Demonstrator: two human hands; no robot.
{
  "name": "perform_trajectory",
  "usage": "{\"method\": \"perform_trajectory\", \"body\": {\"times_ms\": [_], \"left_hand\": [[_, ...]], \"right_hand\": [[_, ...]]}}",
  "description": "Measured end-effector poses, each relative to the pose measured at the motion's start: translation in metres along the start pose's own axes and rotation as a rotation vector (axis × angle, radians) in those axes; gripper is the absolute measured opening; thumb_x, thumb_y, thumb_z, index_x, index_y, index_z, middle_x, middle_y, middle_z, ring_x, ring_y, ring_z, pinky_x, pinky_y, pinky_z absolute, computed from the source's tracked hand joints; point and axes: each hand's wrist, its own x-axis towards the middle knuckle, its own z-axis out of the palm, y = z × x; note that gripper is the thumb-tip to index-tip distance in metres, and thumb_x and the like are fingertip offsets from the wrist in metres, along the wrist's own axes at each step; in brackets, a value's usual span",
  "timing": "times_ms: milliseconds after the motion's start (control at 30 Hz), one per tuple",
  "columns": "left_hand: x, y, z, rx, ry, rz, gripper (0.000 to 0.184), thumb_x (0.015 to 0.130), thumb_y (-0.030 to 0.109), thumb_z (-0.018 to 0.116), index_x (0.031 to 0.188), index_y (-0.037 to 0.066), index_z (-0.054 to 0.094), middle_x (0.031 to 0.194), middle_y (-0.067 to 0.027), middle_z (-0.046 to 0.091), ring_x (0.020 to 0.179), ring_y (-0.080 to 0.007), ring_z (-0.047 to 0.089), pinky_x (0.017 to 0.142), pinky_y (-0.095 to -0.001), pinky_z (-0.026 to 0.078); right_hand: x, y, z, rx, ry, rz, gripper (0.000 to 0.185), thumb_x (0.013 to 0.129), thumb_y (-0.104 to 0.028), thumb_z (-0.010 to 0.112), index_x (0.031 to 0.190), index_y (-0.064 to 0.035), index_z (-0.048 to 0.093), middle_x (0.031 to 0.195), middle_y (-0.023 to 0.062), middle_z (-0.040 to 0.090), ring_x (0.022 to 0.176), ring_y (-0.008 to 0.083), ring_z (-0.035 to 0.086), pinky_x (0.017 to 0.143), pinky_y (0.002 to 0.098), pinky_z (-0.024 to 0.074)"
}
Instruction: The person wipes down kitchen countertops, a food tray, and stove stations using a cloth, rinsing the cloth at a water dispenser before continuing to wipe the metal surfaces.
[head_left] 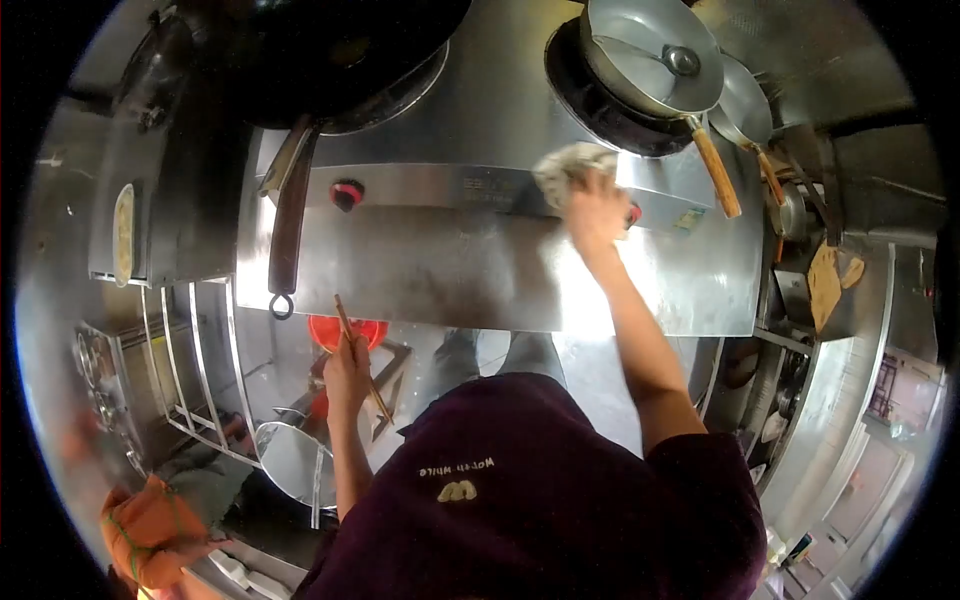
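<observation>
My right hand (595,208) is closed on a crumpled pale cloth (572,165) and presses it against the front panel of the steel stove (430,245). It is right beside the red-edged knob on the right of the panel. My left hand (347,372), down by my left side below the stove's front edge, is wrapped round a thin wooden stick (378,398). The stick slants, with one end above the fist and the other below it. Just beyond this hand, lower down, is a red basin (372,332), partly hidden.
A large black wok (330,60) with a long handle (287,230) covers the left burner. On the right sit a light metal pan (640,85) holding a ladle, and a second pan (742,105). A red knob (346,195) sticks out at left. A metal bucket (290,460) stands low left.
</observation>
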Motion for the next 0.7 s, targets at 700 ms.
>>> {"method": "perform_trajectory", "body": {"times_ms": [700], "left_hand": [[0.009, 0.010, -0.014, -0.023, 0.021, 0.054, 0.025, 0.091, 0.025, 0.046, 0.098, 0.002, 0.054, 0.076, -0.0205, 0.060, 0.068, -0.0380, 0.058, 0.059, -0.0443, 0.044]], "right_hand": [[-0.029, -0.059, 0.056, 0.502, 0.386, 0.312, 0.078, 0.059, -0.012, 0.071, 0.131, -0.0076, 0.039, 0.132, 0.0267, 0.032, 0.115, 0.0421, 0.036, 0.096, 0.0513, 0.0279]]}}
